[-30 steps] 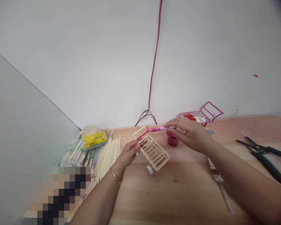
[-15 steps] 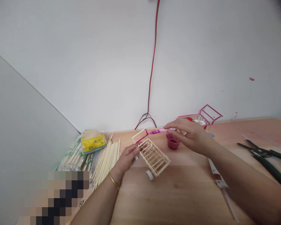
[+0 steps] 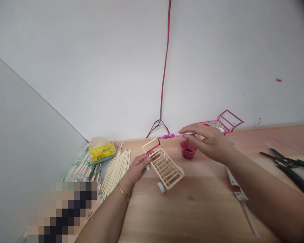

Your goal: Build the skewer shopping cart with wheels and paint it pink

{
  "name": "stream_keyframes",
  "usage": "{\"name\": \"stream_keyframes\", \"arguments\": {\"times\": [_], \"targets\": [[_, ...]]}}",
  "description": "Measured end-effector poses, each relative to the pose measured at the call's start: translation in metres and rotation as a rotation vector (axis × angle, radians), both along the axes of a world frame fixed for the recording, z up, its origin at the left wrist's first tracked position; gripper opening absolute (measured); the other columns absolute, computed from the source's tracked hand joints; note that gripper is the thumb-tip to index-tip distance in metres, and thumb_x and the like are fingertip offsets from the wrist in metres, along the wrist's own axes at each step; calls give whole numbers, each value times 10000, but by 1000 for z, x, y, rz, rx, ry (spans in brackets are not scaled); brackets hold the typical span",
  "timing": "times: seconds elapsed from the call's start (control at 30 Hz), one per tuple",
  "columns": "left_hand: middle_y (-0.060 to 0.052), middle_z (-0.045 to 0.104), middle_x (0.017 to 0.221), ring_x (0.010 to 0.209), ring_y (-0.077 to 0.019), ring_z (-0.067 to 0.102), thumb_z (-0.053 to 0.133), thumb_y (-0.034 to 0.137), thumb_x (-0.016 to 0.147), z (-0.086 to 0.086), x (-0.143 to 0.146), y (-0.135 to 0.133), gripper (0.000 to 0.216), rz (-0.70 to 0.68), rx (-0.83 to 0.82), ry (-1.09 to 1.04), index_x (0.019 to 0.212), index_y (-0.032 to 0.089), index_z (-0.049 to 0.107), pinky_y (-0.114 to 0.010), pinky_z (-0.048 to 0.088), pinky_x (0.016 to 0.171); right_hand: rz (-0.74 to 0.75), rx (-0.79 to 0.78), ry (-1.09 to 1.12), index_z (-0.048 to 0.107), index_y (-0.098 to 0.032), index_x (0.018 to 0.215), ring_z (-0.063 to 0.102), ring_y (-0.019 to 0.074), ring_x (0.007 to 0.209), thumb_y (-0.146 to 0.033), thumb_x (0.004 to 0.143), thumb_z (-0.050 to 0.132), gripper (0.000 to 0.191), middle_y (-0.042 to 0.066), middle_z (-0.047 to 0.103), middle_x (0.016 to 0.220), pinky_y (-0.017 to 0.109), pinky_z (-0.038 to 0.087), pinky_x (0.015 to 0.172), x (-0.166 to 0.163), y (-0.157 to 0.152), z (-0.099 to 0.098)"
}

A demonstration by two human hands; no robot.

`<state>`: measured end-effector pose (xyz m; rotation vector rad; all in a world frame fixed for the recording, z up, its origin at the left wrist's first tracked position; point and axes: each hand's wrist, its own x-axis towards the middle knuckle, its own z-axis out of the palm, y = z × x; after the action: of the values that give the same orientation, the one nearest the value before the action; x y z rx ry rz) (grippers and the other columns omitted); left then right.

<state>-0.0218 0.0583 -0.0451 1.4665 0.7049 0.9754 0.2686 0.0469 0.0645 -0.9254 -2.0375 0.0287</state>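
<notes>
My left hand (image 3: 138,167) pinches a small cart (image 3: 167,168) of thin wooden sticks with white wheels, tilted above the table, by its handle end. Part of the cart's handle frame is magenta; the other bars are bare wood. My right hand (image 3: 207,140) is closed around a slim paintbrush (image 3: 172,135) smeared with magenta, its handle partly hidden by the fingers. The brush tip touches or nearly touches the frame's upper right corner. Just below the brush stands a small clear cup (image 3: 188,150) with magenta paint inside.
A second cart (image 3: 229,121) with magenta bars stands behind my right hand. Loose sticks (image 3: 118,170) and a yellow packet (image 3: 102,152) lie left. On the right are a white-handled knife (image 3: 235,185) and dark green pliers (image 3: 288,165). A red-black cable (image 3: 164,71) hangs on the wall.
The brush tip has moved up along the handle frame to its upper corner, and my right hand has risen slightly. My left hand keeps the cart almost still. The view has shifted a little.
</notes>
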Motion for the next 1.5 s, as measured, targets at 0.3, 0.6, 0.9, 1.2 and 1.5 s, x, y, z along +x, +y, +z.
{"name": "stream_keyframes", "arguments": {"times": [0.3, 0.6, 0.9, 1.2, 1.5], "targets": [[-140, 630, 1319, 1262, -318, 553, 575, 453, 895, -1, -1, 0, 457, 18, 29, 29, 1234, 161, 663, -477, 323, 1134, -7, 8, -3, 663, -237, 1017, 693, 194, 902, -276, 956, 498, 180, 45, 745, 971, 337, 546, 775, -3, -3, 1], [-151, 629, 1316, 1244, -313, 567, 583, 469, 886, 1, 0, 0, 498, 4, -4, 15, 1260, 147, 642, -476, 332, 1129, 27, 76, -58, 669, -229, 993, 696, 194, 877, -245, 942, 507, 171, 46, 753, 940, 337, 546, 758, -4, -7, 7], [-141, 621, 1331, 1274, -315, 543, 574, 459, 892, 2, 0, -1, 476, 19, 11, 27, 1253, 157, 649, -484, 311, 1147, -1, 49, -33, 669, -241, 1003, 699, 197, 889, -255, 942, 504, 177, 43, 752, 954, 335, 547, 753, -4, -5, 5], [-141, 620, 1331, 1272, -318, 544, 573, 456, 895, 0, 0, 0, 478, 3, 7, 23, 1263, 160, 642, -485, 312, 1144, 32, 59, -96, 669, -232, 990, 691, 190, 837, -257, 930, 518, 165, 33, 750, 897, 349, 538, 754, -1, -6, 6], [-143, 636, 1309, 1267, -322, 550, 595, 477, 878, 1, 0, -1, 485, 29, 3, 21, 1239, 158, 659, -475, 337, 1125, -43, 51, -20, 672, -236, 1012, 702, 206, 876, -283, 945, 504, 187, 46, 754, 954, 348, 546, 754, -4, -6, 4]]}}
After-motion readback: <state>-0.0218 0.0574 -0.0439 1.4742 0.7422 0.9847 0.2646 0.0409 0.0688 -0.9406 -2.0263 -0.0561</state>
